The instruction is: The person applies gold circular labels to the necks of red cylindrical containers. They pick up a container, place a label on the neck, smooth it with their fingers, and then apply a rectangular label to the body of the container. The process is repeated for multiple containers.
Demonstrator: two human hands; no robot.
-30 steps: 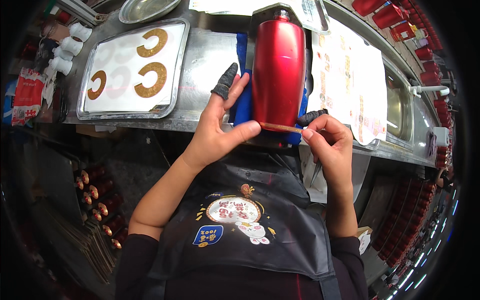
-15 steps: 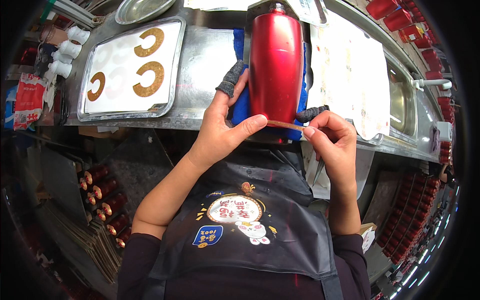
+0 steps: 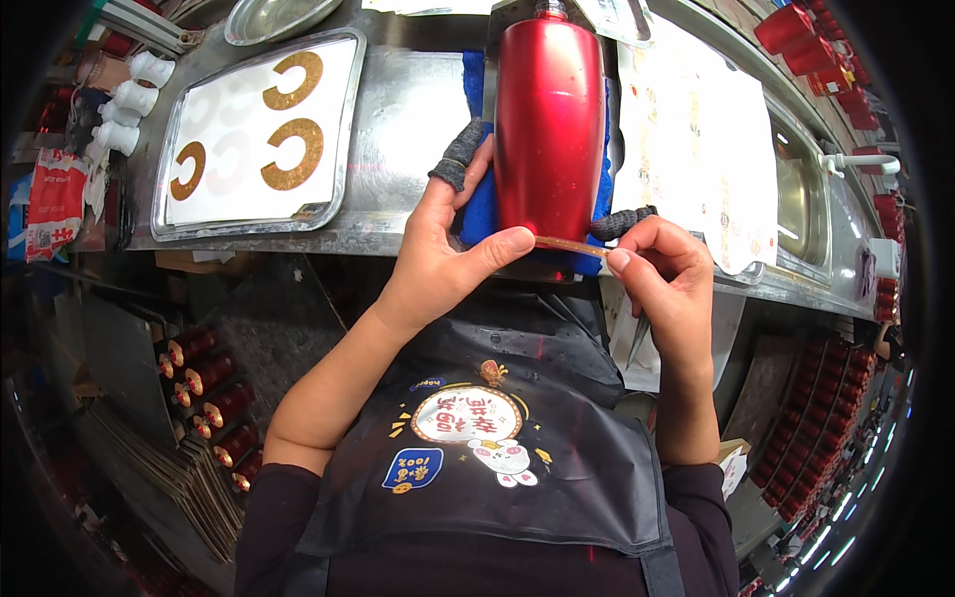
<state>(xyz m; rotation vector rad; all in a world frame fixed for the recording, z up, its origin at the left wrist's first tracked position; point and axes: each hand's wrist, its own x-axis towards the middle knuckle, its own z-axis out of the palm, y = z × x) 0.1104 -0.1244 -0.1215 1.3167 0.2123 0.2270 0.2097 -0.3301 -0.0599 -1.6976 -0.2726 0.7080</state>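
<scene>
A glossy red bottle (image 3: 549, 129) lies on a blue cloth (image 3: 479, 211) at the worktop's front edge, its dark neck pointing away from me. My left hand (image 3: 453, 224) grips its lower left side, the thumb pressed at the base edge and a grey finger cot on one finger. Along that base edge runs a thin golden strip (image 3: 572, 246). Its right end is pinched between thumb and forefinger of my right hand (image 3: 668, 274), which also wears a dark finger cot. A slim pointed metal tool, like tweezers (image 3: 638, 336), sticks out below the right palm.
On the left, a metal tray (image 3: 343, 129) holds a white sheet with golden C-shaped pieces (image 3: 293, 154). A metal bowl (image 3: 279, 18) stands behind it. Printed white sheets (image 3: 696, 149) lie right of the bottle, beside a sink (image 3: 804, 214). Red bottles (image 3: 204, 378) are stacked below.
Both hands keep nearly the same places on the bottle and strip. The right hand has shifted very slightly to the right; the view has tilted a little.
</scene>
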